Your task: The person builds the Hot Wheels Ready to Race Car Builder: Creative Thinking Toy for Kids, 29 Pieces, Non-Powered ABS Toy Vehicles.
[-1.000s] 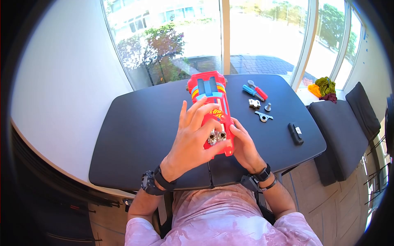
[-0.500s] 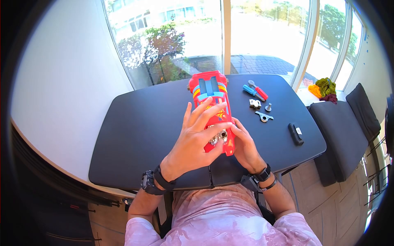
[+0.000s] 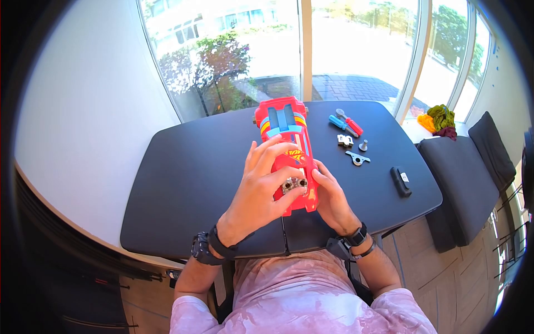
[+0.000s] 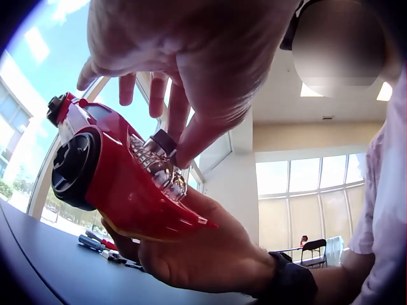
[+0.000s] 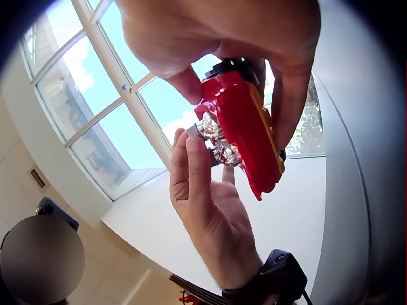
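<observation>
In the head view, a red toy car with blue and yellow markings is held above the dark table. My right hand grips it along the right side, thumb on top. Over its near end, the left hand pinches the chrome engine piece between thumb and index finger, the other fingers raised and spread. The left wrist view shows the car's black wheel and the chrome piece with a dark round cap. Grey caps touch the left fingertips in the right wrist view.
On the table, right of the car, lie a blue screwdriver, a red-handled tool, a silver block, a small grey peg, a grey bracket and a black case. A dark padded seat stands beyond.
The car's near end swung slightly right, then back left. My left index finger and thumb shifted over the chrome piece; the right hand kept its grip.
</observation>
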Demonstrator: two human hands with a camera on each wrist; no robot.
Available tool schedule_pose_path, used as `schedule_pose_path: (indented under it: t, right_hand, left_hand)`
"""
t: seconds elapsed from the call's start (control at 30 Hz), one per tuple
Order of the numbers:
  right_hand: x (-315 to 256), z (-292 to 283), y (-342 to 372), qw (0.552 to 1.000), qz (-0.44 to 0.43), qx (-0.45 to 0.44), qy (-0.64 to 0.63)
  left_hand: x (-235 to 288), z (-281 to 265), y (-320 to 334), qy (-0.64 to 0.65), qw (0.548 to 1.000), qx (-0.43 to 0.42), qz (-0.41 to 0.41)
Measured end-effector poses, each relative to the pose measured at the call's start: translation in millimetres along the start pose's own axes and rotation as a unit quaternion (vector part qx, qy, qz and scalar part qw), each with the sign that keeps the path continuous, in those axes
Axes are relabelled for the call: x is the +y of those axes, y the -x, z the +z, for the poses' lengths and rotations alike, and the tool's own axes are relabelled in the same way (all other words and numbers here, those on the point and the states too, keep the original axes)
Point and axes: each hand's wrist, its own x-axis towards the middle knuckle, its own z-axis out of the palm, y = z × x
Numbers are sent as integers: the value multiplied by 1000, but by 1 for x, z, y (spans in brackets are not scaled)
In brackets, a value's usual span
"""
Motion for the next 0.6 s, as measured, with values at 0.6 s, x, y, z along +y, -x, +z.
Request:
schedule_pose_path:
  t: [0.6]
  right_hand:
    - [1,1,1,1000,-4,4,1]
  left_hand:
    - [4,3,3,-17,1000,2,16]
